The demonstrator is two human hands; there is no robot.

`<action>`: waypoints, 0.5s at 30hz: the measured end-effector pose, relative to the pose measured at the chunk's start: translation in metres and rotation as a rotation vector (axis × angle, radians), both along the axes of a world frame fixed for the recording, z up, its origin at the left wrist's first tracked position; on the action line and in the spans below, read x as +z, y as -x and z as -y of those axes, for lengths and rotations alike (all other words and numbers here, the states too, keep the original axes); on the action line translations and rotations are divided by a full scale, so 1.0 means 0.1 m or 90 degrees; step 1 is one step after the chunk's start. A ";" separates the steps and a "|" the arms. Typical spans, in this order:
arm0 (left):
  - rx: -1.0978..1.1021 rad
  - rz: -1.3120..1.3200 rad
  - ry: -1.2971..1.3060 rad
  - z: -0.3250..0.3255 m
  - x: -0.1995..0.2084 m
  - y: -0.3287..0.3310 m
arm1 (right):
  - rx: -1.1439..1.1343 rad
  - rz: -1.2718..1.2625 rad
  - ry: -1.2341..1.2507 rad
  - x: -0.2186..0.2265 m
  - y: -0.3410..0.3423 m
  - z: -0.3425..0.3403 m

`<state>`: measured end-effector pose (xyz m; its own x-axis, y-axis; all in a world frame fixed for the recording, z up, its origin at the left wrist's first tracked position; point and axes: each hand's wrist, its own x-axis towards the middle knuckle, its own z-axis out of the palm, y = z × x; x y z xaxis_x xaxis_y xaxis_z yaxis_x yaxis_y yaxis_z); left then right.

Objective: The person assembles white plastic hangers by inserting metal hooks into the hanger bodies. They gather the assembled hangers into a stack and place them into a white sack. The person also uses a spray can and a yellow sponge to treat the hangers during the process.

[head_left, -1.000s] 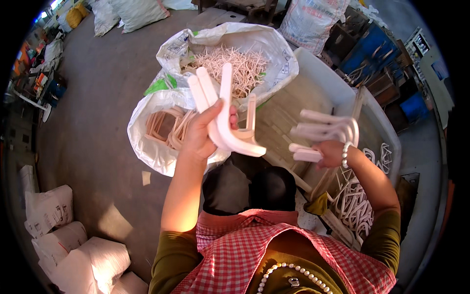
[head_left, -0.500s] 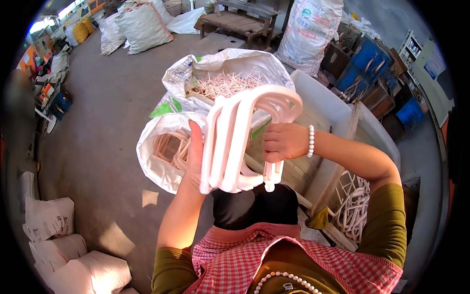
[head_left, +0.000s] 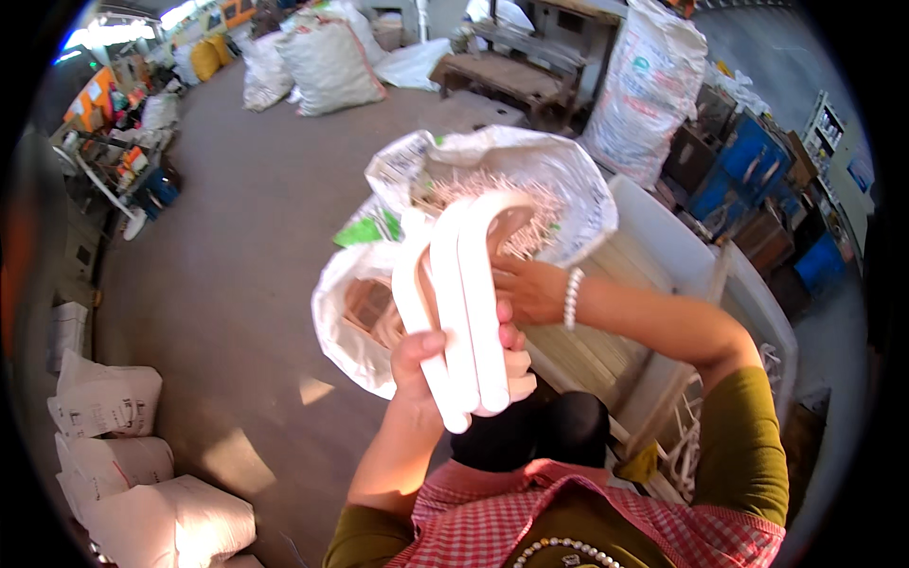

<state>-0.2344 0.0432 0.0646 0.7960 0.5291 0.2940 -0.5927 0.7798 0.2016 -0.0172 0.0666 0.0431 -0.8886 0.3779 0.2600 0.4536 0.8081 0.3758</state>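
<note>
Gripping white curved plastic pieces: left hand fingers wrapped tight, right hand pinching; open sack behind.

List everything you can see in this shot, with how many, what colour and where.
Curved plastic pieces: several, white, bunched upright in the left hand.
Open sacks: two, white, on the floor ahead, holding pale pieces.
Filled sacks: several, white, lower left.
Tall sack: one, white, upper right.
Wooden bench: one, brown, top centre.
Crates: several, blue, right.
Left hand: gripping the pieces low down.
Right hand: bead bracelet at wrist, touching the pieces.
</note>
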 end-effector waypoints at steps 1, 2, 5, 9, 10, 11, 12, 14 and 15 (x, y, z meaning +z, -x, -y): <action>0.059 -0.020 -0.033 -0.04 0.05 0.08 | 0.025 -0.059 0.027 0.14 0.01 0.06; 0.115 -0.037 -0.061 -0.08 0.08 0.15 | -0.032 -0.037 0.036 0.28 0.05 0.17; 0.143 -0.222 -0.080 -0.16 0.05 0.37 | -0.134 -0.344 0.372 0.24 0.03 0.39; 0.092 -0.499 -0.211 -0.03 -0.04 0.31 | -0.117 -0.943 1.159 -0.04 0.53 0.59; 0.051 -0.563 -0.256 0.00 -0.03 0.28 | -0.070 -1.073 1.285 -0.14 0.61 0.61; -0.037 -0.522 -0.209 -0.02 -0.14 0.32 | -0.020 -1.108 1.328 -0.23 0.70 0.59; -0.126 -0.479 -0.163 -0.05 -0.28 0.35 | -0.042 -1.105 1.355 -0.30 0.73 0.57; -0.166 -0.534 -0.174 -0.04 -0.37 0.55 | -0.033 -1.137 1.352 -0.28 0.97 0.57; -0.134 -0.590 -0.191 0.01 -0.34 0.61 | -0.054 -1.151 1.345 -0.35 1.00 0.59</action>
